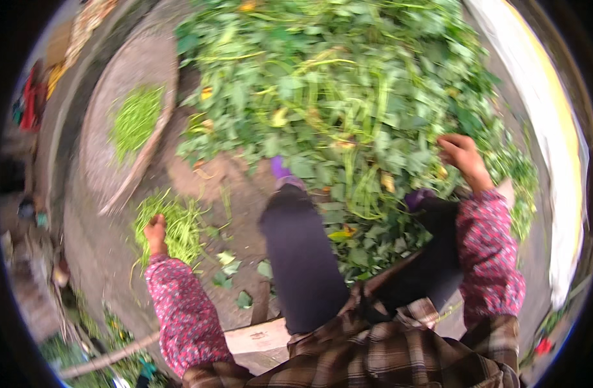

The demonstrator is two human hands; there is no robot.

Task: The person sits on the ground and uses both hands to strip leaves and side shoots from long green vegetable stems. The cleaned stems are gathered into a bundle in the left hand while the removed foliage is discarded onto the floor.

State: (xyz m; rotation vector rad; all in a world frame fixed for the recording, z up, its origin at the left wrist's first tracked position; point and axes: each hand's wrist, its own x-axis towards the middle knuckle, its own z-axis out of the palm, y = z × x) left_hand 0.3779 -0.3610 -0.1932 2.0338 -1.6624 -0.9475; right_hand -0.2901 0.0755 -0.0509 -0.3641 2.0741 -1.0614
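Note:
My left hand is at a small heap of thin green stems on the ground at the left; blur hides whether its curled fingers grip any stems. My right hand is over the right side of a large pile of leafy green vines, fingers bent; whether it holds anything cannot be told. Some yellow leaves show among the vines. More cut stems lie on a shallow round woven tray beyond my left hand.
A wooden seat or board is beneath me. Loose leaves lie near my leg. A white and yellow sheet or sack runs along the right edge. A red object stands at the far left, and a stick lies lower left.

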